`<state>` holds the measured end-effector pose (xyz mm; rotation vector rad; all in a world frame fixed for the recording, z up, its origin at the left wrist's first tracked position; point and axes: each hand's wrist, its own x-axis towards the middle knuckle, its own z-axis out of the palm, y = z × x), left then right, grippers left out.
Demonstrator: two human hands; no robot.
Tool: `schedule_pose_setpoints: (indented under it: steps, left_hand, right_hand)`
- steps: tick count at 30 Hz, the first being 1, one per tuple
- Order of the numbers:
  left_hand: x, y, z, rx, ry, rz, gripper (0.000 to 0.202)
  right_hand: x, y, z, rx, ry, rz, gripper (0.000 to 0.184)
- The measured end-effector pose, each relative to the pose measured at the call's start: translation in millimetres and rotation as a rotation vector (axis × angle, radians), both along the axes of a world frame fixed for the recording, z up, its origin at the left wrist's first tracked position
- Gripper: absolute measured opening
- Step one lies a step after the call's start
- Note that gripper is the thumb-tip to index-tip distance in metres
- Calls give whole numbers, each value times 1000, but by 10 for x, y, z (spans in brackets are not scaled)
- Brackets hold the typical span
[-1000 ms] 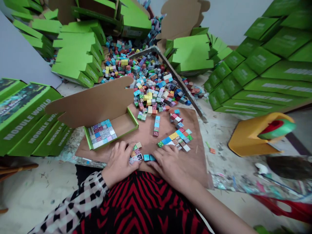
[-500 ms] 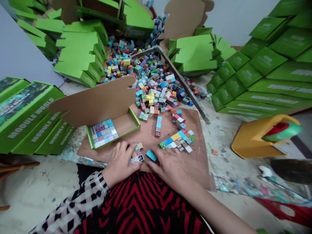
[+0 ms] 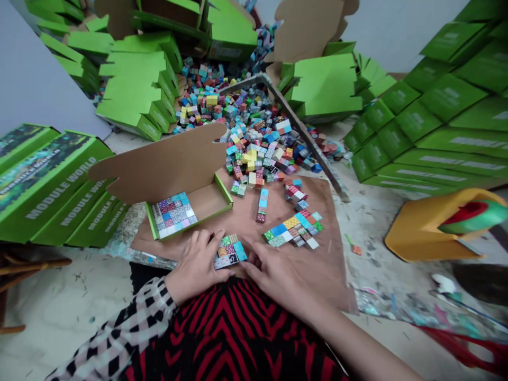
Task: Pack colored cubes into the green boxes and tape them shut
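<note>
One compact slab of patterned blocks (image 3: 228,251), flat on the brown sheet (image 3: 297,272) near its front edge, right between two bare hands. Green and striped tan faces along the far side, speckled maroon mid-slab, pale pink-and-white plus one black-and-white face up front, bright blue at the right end. Over at the left end, left hand (image 3: 194,259): back upward, checked sleeve (image 3: 154,304) at the wrist, fingers reaching forward, thumb bent in along the near edge, grip curled around the slab's side. Opposite, right hand (image 3: 273,267): bare forearm slanting in, fingers bent, thumb tip right by the blue end, grip loosely spread; no telling whether pinching or merely touching. Just beyond, a narrow row of blocks (image 3: 262,205) and, farther right, a bigger mosaic (image 3: 293,228). Off left, an open green box (image 3: 212,206), partly filled. Farther back on the tabletop (image 3: 365,217), a loose, many-coloured heap (image 3: 246,127).
</note>
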<state>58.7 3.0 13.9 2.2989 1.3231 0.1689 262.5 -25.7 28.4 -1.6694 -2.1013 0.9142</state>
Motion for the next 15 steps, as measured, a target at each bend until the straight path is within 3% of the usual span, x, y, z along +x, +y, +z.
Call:
schedule_pose_setpoints:
  steps: [4,8,12,15]
  left_hand:
    - [-146,-48,39,28,-1,72,86]
    - [-246,-76,44,-27,-36,103,78]
    - [-235,-27,4,-144,-165,26,60]
    - [-209,48,-19,-190,-231,-35,63]
  right_hand:
    - [79,56,101,101,-149,108,55]
    - [41,193,57,130,-151,259,60]
    - [-36,295,-42,58,-54,309,48]
    - [-70,295,-55,-9,-11,240,37]
